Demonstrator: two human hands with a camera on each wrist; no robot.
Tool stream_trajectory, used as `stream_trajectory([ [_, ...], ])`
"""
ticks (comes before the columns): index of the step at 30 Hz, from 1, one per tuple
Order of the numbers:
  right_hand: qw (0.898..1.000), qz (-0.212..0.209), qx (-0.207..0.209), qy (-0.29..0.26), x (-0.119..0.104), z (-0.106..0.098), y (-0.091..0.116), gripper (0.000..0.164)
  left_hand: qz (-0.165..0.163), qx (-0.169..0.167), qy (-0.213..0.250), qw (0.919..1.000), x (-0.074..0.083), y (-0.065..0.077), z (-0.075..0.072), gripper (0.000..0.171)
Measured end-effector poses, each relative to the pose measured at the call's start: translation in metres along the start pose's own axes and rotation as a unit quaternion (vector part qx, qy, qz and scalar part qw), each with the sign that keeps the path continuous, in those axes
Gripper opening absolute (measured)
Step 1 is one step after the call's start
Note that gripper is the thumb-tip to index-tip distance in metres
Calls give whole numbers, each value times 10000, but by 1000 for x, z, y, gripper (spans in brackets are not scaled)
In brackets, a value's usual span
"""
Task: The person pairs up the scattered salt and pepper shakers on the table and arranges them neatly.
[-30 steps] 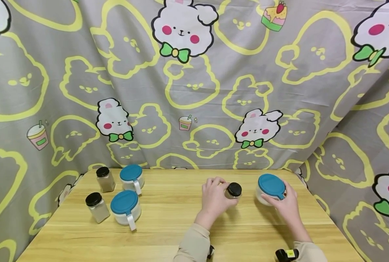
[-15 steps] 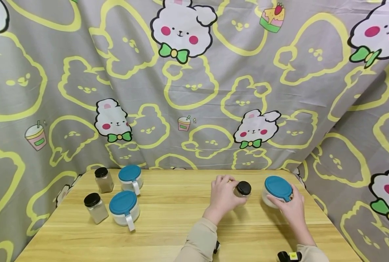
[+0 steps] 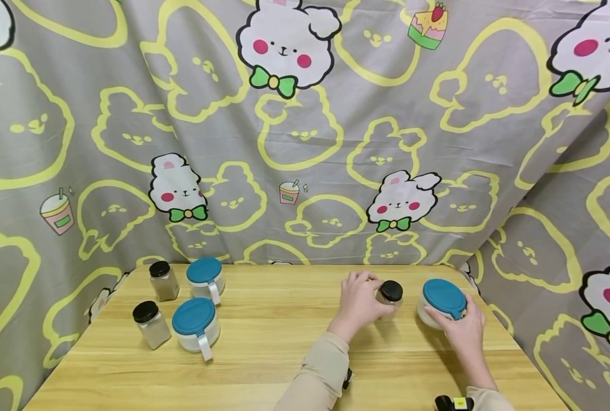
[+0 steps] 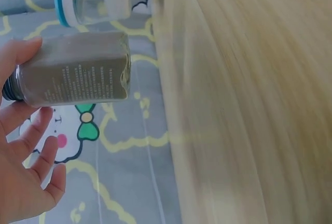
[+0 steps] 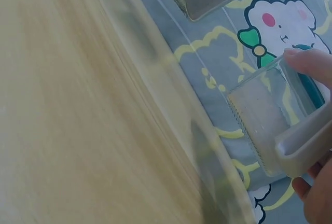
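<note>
My left hand (image 3: pixel 357 305) pinches a square spice jar with a black lid (image 3: pixel 391 291) between thumb and forefinger, near its neck. In the left wrist view, the jar's greyish-brown powder (image 4: pixel 78 66) and small white print show, and curtain is visible between its base and the table. The other fingers are loosely bent beneath it. To the right, my right hand (image 3: pixel 466 331) grips a round glass seasoning pot with a blue lid (image 3: pixel 444 295). The right wrist view shows its pale handle (image 5: pixel 303 143) and pale contents, with its base off the tabletop. Both containers are roughly upright, side by side.
On the left of the wooden table (image 3: pixel 263 365) stand two more black-lidded jars, one behind (image 3: pixel 165 282) and one in front (image 3: pixel 153 331). Beside them are two blue-lidded pots, one behind (image 3: pixel 205 275) and one in front (image 3: pixel 196 322). A patterned curtain (image 3: pixel 305 137) hangs behind the table.
Both hands have moved to the right, carrying the black-lidded jar and the blue-lidded pot along. The containers on the left have stayed put.
</note>
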State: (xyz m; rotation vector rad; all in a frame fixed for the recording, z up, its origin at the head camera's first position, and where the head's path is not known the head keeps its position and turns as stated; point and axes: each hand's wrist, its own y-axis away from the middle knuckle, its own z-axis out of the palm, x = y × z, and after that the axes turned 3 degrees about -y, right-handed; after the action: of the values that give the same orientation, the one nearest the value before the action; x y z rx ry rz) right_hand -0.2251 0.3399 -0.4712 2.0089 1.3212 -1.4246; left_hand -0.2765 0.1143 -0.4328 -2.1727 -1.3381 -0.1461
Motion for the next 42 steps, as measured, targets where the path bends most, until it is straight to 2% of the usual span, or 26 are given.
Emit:
stream_trajectory([
  [8, 9999, 14, 169, -7, 5, 0, 0, 97, 1, -242, 17, 9997, 4, -8, 8, 56],
  [20, 9998, -47, 178, 78, 16, 6, 0, 97, 56, -482, 107, 9988, 14, -12, 17, 58],
  [28, 9998, -26, 182, 82, 14, 11, 3, 100, -23, -578, 293, 9979, 12, -13, 23, 59],
  [33, 9996, -56, 271, 19, 16, 13, 5, 94, -74, -686, 402, 9968, 12, -14, 27, 59],
  [42, 9996, -8, 257, 122, 18, 14, 4, 95, -62, -868, 343, 9956, 14, -18, 32, 61],
])
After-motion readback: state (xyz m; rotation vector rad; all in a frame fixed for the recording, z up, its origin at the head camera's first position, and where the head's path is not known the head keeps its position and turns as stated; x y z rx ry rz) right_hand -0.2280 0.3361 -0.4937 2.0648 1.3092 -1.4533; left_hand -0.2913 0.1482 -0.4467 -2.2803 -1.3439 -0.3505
